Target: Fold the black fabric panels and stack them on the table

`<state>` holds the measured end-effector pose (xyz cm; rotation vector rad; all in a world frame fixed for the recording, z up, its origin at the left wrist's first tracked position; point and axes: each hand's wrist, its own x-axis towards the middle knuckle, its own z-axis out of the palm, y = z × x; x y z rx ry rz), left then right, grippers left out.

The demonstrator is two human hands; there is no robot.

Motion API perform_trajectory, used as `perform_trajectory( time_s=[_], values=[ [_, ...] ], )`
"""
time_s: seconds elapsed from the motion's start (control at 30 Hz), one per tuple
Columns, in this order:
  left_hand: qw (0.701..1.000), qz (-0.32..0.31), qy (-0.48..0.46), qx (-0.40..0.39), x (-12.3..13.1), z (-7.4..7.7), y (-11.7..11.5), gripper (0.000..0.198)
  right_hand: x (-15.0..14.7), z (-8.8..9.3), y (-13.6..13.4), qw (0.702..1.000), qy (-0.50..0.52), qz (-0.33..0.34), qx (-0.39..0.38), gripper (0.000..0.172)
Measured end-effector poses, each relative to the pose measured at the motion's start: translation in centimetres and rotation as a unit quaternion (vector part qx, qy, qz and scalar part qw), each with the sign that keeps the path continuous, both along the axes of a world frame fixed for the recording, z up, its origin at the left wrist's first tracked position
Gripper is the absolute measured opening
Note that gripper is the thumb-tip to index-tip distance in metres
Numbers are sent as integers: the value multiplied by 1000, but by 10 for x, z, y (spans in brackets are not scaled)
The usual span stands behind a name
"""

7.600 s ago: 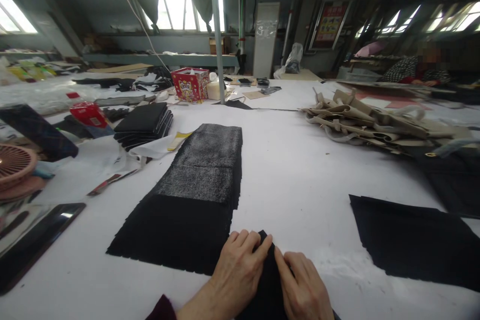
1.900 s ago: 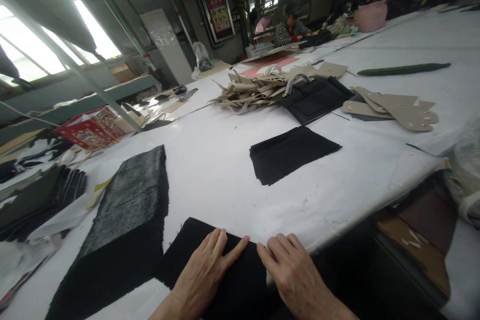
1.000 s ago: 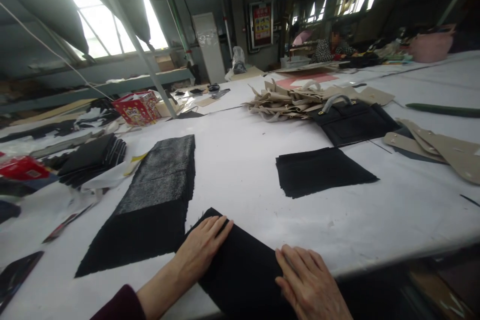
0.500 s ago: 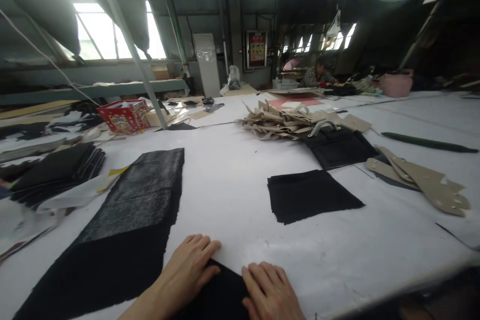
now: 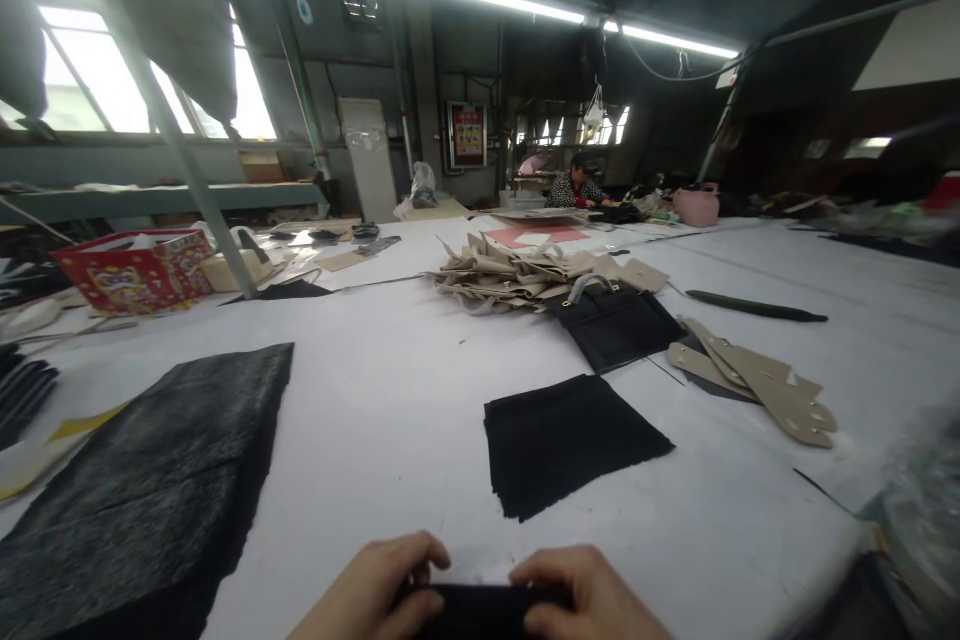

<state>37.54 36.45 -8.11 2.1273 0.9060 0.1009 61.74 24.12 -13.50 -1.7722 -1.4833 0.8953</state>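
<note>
Low in the head view, a piece of black fabric (image 5: 480, 610) lies between my hands, its upper edge near the white table surface. My left hand (image 5: 390, 585) grips its left end, thumb below and fingers curled over. At the right end my right hand (image 5: 577, 592) pinches the fabric in the same way. The fabric's lower part runs out of the picture. Ahead and to the right lies a stack of black fabric pieces (image 5: 574, 440). To the left is a long dark fabric stack (image 5: 165, 460) with a greyish, textured top.
Beyond the stack are a black bag (image 5: 622, 325), a heap of beige pieces (image 5: 510, 275), beige straps (image 5: 757, 375) and a dark green strip (image 5: 757, 306). A red box (image 5: 135, 270) stands beside a metal pole (image 5: 187, 170). A person (image 5: 577, 182) sits at the far side.
Both hands have gone from resting flat-fingered on the black fabric to gripping its ends, with its edge now level. The camera view has turned right, so surrounding things appear further left.
</note>
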Motion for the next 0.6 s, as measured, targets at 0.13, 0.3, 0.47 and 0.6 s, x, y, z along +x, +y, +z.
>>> perform_trajectory(
  time_s=[0.13,0.3,0.47,0.6],
  values=[
    [997,24,-52,49,89,0,35,14,98,64,56,992,-113,54,0,25],
    [972,68,-52,218,180,-11,80,13,175,60,129,953,-300,-14,30,29],
    [964,76,-3,256,208,-37,104,24,184,17,155,917,-388,-64,65,38],
    [959,30,-2,282,201,-57,102,42,171,-16,156,903,-416,-49,94,39]
  ],
)
